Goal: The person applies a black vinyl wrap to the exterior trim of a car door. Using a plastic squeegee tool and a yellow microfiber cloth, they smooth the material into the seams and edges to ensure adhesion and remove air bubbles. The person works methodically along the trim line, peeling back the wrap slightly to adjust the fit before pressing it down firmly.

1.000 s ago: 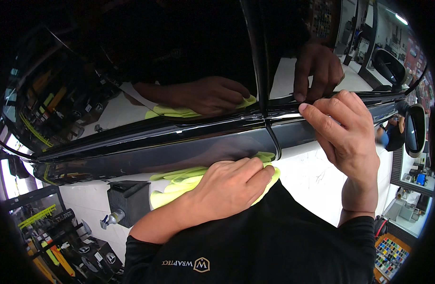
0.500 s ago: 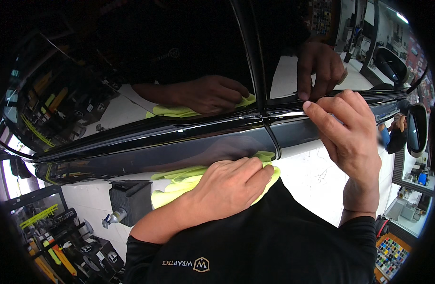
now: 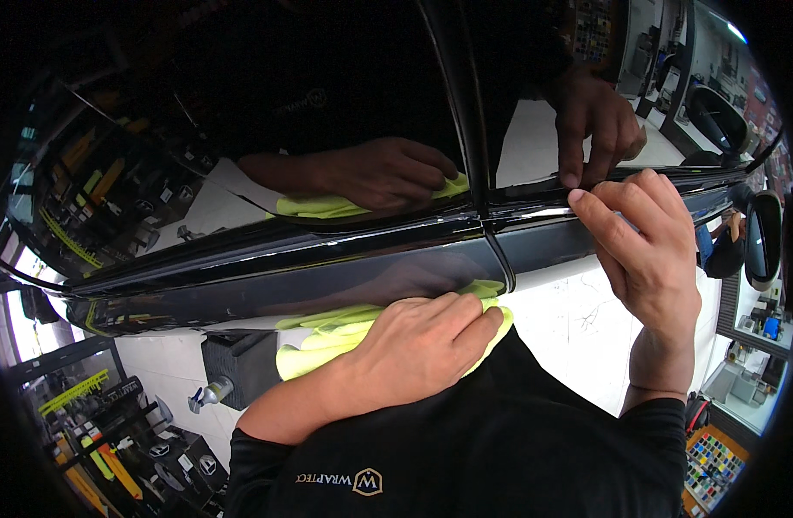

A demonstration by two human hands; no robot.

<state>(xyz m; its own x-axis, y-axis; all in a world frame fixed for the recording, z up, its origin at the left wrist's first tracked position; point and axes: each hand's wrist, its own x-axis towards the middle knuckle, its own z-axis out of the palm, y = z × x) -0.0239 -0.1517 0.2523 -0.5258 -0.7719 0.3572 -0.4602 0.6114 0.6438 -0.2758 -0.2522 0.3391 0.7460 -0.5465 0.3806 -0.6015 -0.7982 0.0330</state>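
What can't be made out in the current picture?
In the head view:
Yellow cloth: middle hidden under the left hand.
Right hand: whether it pinches anything; the hand itself blocks that.
Car: upper part cut off by the picture's top edge.
Spray bottle: contents too small to tell.

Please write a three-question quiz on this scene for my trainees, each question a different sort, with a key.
1. Which hand holds the cloth?
2. True or false: the bottle is on the left side of the picture.
3. The right hand's fingertips are nearest to: A) the side mirror; B) the trim below the window; C) the floor.

Key: 1. The left hand. 2. True. 3. B.
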